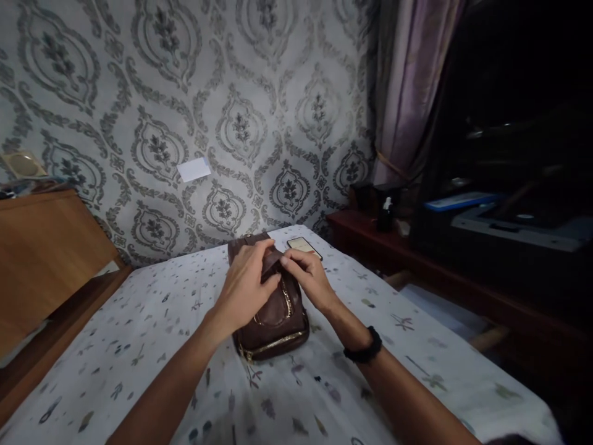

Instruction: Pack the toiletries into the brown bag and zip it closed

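Note:
A brown leather bag (274, 314) with gold zippers lies on the bed, its curved front pocket zipper and lower zipper facing me. My left hand (248, 283) is over the bag's left side, fingers curved across its upper part and thumb apart from them on the front. Some of its fingertips are hidden behind the leather. From the right, my right hand (311, 277) pinches the edge of a brown leather flap (272, 262) between thumb and fingers. A black band (364, 346) circles my right wrist. Just beyond that hand lies a phone (303, 246) with its screen lit.
A white sheet (152, 346) with a leaf print covers the bed. Patterned wallpaper (241, 123) rises behind it, with a white card (193, 169) on it. A wooden headboard (50, 247) stands left. To the right are a dark red cabinet (361, 228) and an open drawer (440, 309).

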A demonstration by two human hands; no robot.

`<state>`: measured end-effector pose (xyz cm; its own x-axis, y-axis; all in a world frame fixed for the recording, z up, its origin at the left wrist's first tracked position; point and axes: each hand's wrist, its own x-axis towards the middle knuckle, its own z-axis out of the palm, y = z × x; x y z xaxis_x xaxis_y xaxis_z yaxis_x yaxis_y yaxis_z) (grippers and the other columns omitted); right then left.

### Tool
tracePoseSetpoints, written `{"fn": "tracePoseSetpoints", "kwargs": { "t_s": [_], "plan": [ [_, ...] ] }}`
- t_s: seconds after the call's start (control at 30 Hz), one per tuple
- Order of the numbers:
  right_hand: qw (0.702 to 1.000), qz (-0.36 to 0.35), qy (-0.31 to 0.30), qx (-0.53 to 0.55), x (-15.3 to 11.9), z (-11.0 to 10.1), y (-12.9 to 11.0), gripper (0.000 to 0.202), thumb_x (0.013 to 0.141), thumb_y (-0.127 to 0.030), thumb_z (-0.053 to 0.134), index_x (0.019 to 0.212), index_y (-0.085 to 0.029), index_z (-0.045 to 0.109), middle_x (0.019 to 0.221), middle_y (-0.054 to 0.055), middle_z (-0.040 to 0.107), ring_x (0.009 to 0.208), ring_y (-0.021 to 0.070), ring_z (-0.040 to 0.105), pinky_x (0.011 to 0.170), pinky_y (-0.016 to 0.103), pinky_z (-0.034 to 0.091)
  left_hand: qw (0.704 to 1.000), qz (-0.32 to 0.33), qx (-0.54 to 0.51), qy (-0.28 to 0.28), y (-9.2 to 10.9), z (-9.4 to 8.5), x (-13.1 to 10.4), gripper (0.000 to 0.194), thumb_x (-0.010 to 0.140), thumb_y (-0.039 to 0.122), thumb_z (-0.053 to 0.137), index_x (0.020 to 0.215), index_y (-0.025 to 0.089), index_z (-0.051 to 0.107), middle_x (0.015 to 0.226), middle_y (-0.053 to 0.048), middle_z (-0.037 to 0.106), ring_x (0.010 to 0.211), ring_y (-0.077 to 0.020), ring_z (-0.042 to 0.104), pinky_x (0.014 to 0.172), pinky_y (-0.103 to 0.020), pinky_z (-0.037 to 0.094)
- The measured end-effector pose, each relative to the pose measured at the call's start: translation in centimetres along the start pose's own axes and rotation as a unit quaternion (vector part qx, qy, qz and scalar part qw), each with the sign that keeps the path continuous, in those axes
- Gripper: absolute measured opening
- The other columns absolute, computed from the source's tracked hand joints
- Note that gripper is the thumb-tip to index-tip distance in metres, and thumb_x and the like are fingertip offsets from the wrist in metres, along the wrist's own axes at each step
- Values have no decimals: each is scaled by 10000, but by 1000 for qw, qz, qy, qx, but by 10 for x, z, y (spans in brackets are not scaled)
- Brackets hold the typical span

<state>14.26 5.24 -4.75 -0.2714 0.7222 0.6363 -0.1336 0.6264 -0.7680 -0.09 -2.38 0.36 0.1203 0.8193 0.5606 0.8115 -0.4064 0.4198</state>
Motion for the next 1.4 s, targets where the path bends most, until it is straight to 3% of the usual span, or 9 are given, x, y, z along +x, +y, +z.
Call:
{"fn": "tracePoseSetpoints", "kwargs": {
  "t_s": [0.17, 0.23, 0.43, 0.57, 0.83, 1.03, 1.13, 1.23, 1.4],
  "plan": [
    [998, -3, 66, 21, -20, 0, 11, 203, 892, -428, 587, 847, -234, 633, 890, 39, 661, 898, 225, 618, 857, 370, 491, 998, -5, -8, -54, -4, 8, 24, 36, 819, 161, 634, 806, 195, 629, 814, -9, 638, 811, -191, 580, 751, -297, 439],
    [996, -14, 84, -4, -28, 5, 17, 197, 866, -409, 632, 984, -252, 645, 1129, 76, 651, 1135, 265, 590, 1019, 429, 455, 998, -15, -44, -52, -9, 8, 26, 157, 836, 206, 614, 689, 189, 562, 682, 25, 559, 692, -153, 520, 656, -259, 393],
    [999, 31, 36, -9, -43, 20, 29, 511, 908, -430, 613, 1376, -291, 462, 1450, 94, 493, 1409, 262, 417, 1218, 487, 293, 985, -71, -157, 2, -15, 9, 17, 146, 829, 262, 624, 723, 183, 561, 671, 40, 563, 656, -129, 509, 635, -231, 392],
    [999, 29, 23, 13, -45, 20, 32, 491, 932, -452, 591, 1384, -304, 467, 1482, 79, 477, 1439, 261, 388, 1242, 472, 255, 986, -60, -155, 22, -13, 14, 11, 118, 840, 235, 615, 740, 184, 579, 686, 36, 583, 684, -133, 530, 666, -232, 403],
    [1000, 20, 4, 7, -45, 17, 30, 486, 944, -490, 573, 1383, -302, 481, 1488, 88, 461, 1447, 261, 372, 1245, 471, 245, 994, -39, -96, -29, -11, 8, 5, 143, 874, 266, 616, 756, 188, 594, 702, 17, 611, 701, -158, 555, 656, -252, 386],
    [1000, 23, 2, 15, -42, 15, 31, 516, 920, -518, 599, 1378, -300, 507, 1487, 87, 467, 1453, 281, 364, 1251, 479, 222, 999, 9, -41, -30, -8, 9, -3, 64, 899, 246, 610, 850, 208, 625, 824, -12, 665, 863, -207, 596, 767, -288, 407],
    [997, 39, -57, 37, -39, 4, 29, 630, 857, -526, 681, 1413, -297, 493, 1548, 84, 412, 1492, 300, 304, 1257, 499, 196, 998, 1, -55, -3, -7, 12, -6, 96, 933, 259, 562, 861, 208, 601, 828, -7, 653, 847, -194, 601, 757, -282, 410],
    [983, 85, -135, 89, -35, -8, 25, 896, 778, -490, 782, 1534, -297, 339, 1635, 76, 301, 1521, 294, 257, 1262, 485, 183, 997, -17, -76, 10, -6, 14, -6, 123, 939, 287, 550, 857, 202, 584, 800, 2, 626, 804, -180, 595, 732, -274, 407],
    [961, 132, -170, 173, -35, -12, 24, 1081, 745, -454, 831, 1597, -327, 177, 1698, 32, 159, 1555, 264, 166, 1267, 451, 174, 996, -20, -84, 20, -6, 15, -7, 143, 927, 294, 561, 824, 195, 578, 796, -1, 629, 789, -176, 594, 725, -270, 407]
  ]
}}
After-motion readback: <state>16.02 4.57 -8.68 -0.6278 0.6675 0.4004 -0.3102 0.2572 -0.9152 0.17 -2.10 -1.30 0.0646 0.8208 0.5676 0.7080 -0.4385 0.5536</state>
